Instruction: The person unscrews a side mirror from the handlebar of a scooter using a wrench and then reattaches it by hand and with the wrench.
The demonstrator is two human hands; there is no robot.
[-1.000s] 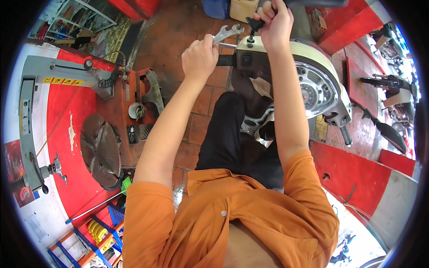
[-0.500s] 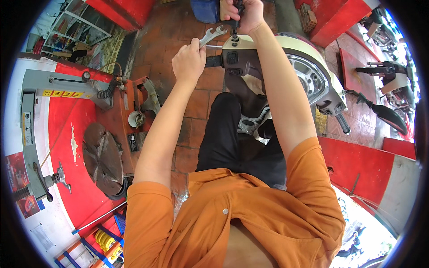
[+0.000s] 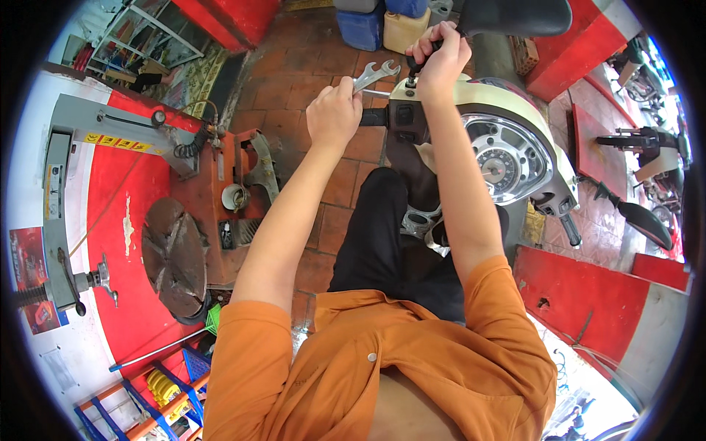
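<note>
Floor (image 3: 276, 92) stretches past scooter's (image 3: 507, 165) edge — hands (image 3: 334, 116) (image 3: 443, 60) closed, left on wrench (image 3: 368, 78), right on mirror (image 3: 517, 16).

Here's the left arm (image 3: 287, 213), stretched far and slanting right, the left hand (image 3: 334, 115) curled in a fist; the right arm (image 3: 471, 187) leans left, the right hand (image 3: 443, 60) farther out, curled too.

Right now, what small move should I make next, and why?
Perhaps bring the wrench in your left hand over to the base of the mirror stem: your right hand grips that stem, and the wrench's head is nearby but not touching it.
</note>
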